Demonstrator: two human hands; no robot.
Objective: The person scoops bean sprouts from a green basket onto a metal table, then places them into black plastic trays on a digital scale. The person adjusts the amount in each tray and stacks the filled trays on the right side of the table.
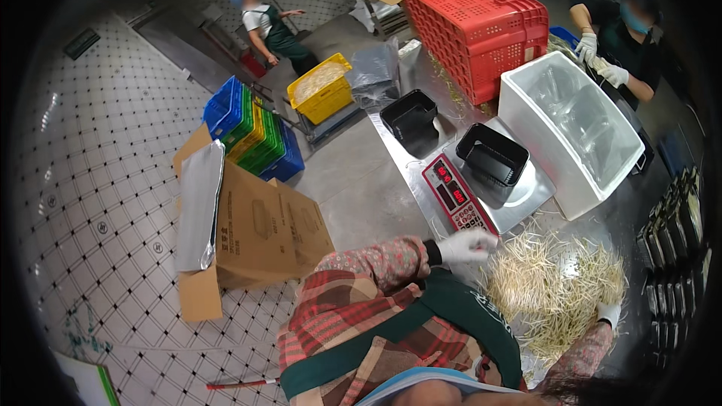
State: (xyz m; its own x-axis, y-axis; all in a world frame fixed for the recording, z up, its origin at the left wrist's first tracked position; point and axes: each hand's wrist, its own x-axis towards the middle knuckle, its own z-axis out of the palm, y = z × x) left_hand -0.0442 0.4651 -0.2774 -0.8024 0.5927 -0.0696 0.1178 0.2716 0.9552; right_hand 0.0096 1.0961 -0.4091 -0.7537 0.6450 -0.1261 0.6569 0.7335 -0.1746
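My left hand (467, 246), in a white glove, is at the near end of the red-framed keypad of a digital scale (459, 194). It is blurred, and its finger posture is unclear. On the scale's steel platform sits a black plastic tray (492, 155) with no food in it. My right hand (609, 313), also gloved, is at the right edge of a loose heap of bean sprouts (530, 282) on the steel table. A bunch of sprouts gathers into that hand and hides its fingers.
Beside the scale stand a second black tray (409, 115) and a white foam box (569, 129) holding clear plastic. Red crates (474, 28) rise behind. Stacked black trays (671, 270) are at right. A cardboard box (265, 225) and coloured crates (254, 129) stand left. Two co-workers are farther off.
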